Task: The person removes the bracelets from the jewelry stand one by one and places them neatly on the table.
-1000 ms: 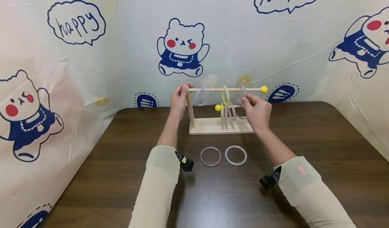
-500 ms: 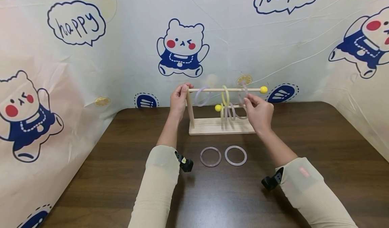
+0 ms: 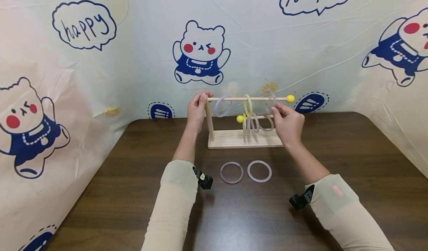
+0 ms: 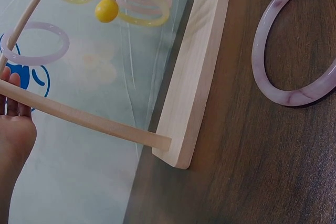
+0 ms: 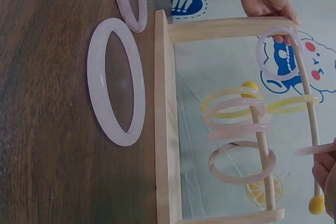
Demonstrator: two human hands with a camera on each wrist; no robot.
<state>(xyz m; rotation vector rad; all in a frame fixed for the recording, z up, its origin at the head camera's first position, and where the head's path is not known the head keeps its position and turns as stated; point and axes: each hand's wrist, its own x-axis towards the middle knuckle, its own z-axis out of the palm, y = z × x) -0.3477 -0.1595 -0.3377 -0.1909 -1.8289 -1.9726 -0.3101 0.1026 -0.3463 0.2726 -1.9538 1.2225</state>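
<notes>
A wooden display stand has two rods with yellow ball ends. My left hand grips the top of its left post, thumb in front. With thumb and fingertips, my right hand pinches a pale translucent bangle that hangs round the upper rod, close to the yellow ball. Farther left on that rod hang a lavender bangle and a yellow bangle. The lower rod carries several bangles, among them a pink one and a brown-streaked one.
Two lilac bangles lie flat before the stand: a streaked bangle at left and a paler bangle at right. The dark wooden table meets a printed cloth backdrop behind the stand.
My right hand has slid the pale bangle a little to the right along the upper rod, toward the yellow ball. The left hand stays on the post.
</notes>
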